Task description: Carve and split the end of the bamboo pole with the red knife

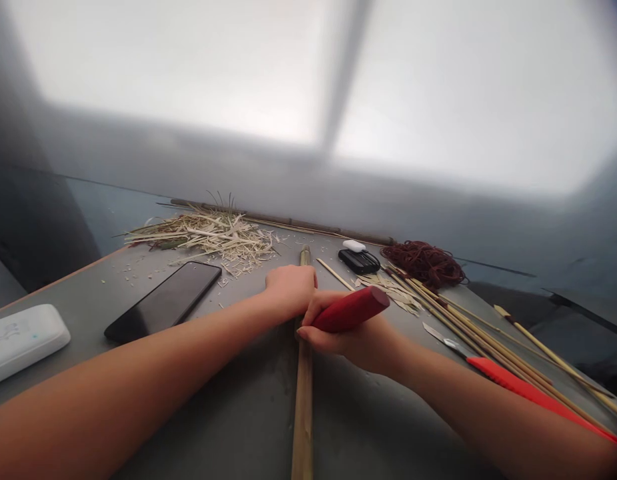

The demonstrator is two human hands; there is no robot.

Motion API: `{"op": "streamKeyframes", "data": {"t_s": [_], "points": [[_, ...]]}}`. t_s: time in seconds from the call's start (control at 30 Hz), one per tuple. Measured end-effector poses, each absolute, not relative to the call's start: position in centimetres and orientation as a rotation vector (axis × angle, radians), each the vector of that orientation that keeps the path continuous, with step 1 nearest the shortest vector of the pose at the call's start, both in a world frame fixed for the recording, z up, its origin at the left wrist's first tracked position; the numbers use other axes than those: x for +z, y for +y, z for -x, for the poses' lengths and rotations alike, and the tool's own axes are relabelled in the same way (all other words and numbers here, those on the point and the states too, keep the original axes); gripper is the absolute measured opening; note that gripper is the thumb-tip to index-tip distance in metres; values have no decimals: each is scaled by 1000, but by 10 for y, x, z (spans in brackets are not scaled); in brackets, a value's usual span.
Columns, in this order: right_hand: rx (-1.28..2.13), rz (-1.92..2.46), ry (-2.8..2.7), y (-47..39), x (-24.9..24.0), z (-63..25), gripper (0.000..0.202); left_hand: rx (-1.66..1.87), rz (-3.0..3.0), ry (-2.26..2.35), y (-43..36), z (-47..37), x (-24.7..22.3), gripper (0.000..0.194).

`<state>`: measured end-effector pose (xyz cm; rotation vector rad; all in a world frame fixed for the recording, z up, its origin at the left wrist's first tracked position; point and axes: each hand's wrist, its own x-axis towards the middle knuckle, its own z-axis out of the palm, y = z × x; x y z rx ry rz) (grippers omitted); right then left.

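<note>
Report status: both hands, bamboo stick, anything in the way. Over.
Left hand closed over bamboo stick. Right hand gripping red handle, lower end hidden. Stick pointing away over table. Phone and shavings left, apart from stick.

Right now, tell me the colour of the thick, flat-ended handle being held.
The thick, flat-ended handle is dark red; the head view shows it best.

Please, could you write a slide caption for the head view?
Right hand grips red cylindrical handle; left hand on long, tan bamboo pole.
</note>
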<state>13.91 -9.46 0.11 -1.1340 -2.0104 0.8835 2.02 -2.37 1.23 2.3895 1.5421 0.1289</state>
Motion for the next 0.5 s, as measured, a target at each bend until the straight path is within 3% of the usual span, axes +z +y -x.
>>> {"op": "streamKeyframes", "data": {"t_s": [0.5], "points": [[1043,950,-1838,-85,-18,-151,8,214,-2367,1429,-11,-11,-1,29]]}}
